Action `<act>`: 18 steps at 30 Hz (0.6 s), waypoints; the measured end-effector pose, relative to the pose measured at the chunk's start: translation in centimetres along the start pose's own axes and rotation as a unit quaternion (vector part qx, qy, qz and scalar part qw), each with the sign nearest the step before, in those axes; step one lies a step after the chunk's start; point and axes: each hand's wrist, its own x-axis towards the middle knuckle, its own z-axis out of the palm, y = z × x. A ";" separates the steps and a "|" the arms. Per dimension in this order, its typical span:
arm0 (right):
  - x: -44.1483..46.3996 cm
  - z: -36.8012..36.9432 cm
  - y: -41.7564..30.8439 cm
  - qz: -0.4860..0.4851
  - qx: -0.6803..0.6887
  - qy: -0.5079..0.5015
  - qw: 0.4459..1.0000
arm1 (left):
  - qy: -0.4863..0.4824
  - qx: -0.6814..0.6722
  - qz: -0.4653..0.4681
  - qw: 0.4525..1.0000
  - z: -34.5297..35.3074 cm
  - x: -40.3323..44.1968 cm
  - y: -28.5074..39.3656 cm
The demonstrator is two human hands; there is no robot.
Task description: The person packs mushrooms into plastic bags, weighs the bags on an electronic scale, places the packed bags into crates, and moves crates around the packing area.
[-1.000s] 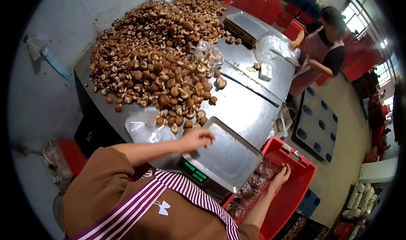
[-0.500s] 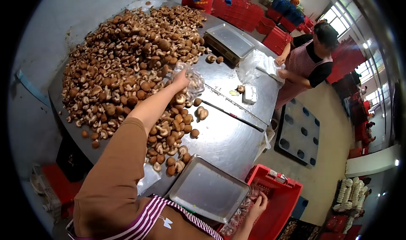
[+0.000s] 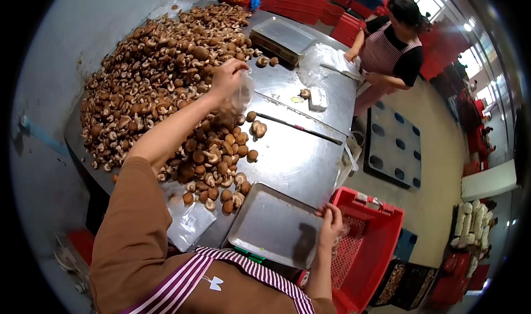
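Observation:
Over the front of the shiitake mushroom heap [image 3: 160, 65], my left hand [image 3: 228, 77] is closed on a clear plastic bag [image 3: 244, 93]. Blurred brown shapes show just below this bag; whether they are inside it cannot be told. My right hand [image 3: 331, 221] is raised at the near rim of the red crate [image 3: 369, 203], beside the metal scale pan [image 3: 276, 223]. Its fingers are pinched on what looks like a clear plastic bag [image 3: 344, 230], mostly hidden behind the hand. Loose mushrooms [image 3: 227, 195] lie between the pan and the heap.
Flat plastic bags [image 3: 191, 223] lie left of the pan. A dark rod [image 3: 301, 129], a white block [image 3: 317, 99] and a second scale [image 3: 283, 37] rest on the metal table. A co-worker [image 3: 390, 48] handles plastic bags across it; another person's blue-gloved hands [image 3: 255, 2] show at the far end.
My left hand has lifted slightly and moved left, with the bag now hanging from it. My right hand has risen out of the red crate. The view has shifted a little.

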 end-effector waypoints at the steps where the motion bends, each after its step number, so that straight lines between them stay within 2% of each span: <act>1: -0.4 1.7 -1.1 -0.002 0.007 -0.016 1.000 | 0.013 -0.004 0.042 0.999 -0.8 -0.3 2.5; 3: -1.5 4.3 -2.9 0.040 0.047 -0.066 0.996 | 0.014 -0.048 0.118 0.992 -1.7 -0.9 6.8; 4: -1.9 5.4 -2.6 0.070 0.113 -0.103 0.986 | 0.002 -0.065 0.147 0.987 -2.3 -1.4 9.1; 5: -2.2 6.6 -3.2 0.107 0.153 -0.135 0.973 | -0.020 -0.091 0.150 0.984 -2.7 -2.1 11.2; 6: -2.4 7.5 -3.6 0.151 0.179 -0.162 0.959 | -0.038 -0.096 0.192 0.976 -3.4 -2.9 13.9; 9: -2.7 9.3 -1.7 0.265 0.313 -0.215 0.886 | -0.085 -0.169 0.206 0.960 -4.1 -6.5 20.0; 10: -2.9 9.5 -1.3 0.285 0.333 -0.212 0.874 | -0.098 -0.176 0.206 0.958 -4.0 -7.7 21.0; 12: -2.8 9.5 0.0 0.319 0.344 -0.146 0.871 | -0.149 -0.266 0.197 0.932 -4.1 -10.3 22.4; 14: -3.2 7.3 -1.8 0.299 0.458 -0.177 0.819 | -0.183 -0.331 0.147 0.914 -4.4 -13.0 23.5; 15: -3.4 6.3 -1.1 0.267 0.434 -0.100 0.855 | -0.198 -0.323 0.127 0.917 -4.5 -14.6 23.3; 17: -4.7 3.5 -3.4 0.203 0.423 -0.053 0.881 | -0.226 -0.338 0.064 0.911 -4.6 -18.0 22.8; 18: -5.2 1.8 -2.1 0.242 0.371 -0.009 0.897 | -0.219 -0.352 0.047 0.909 -4.3 -19.6 22.3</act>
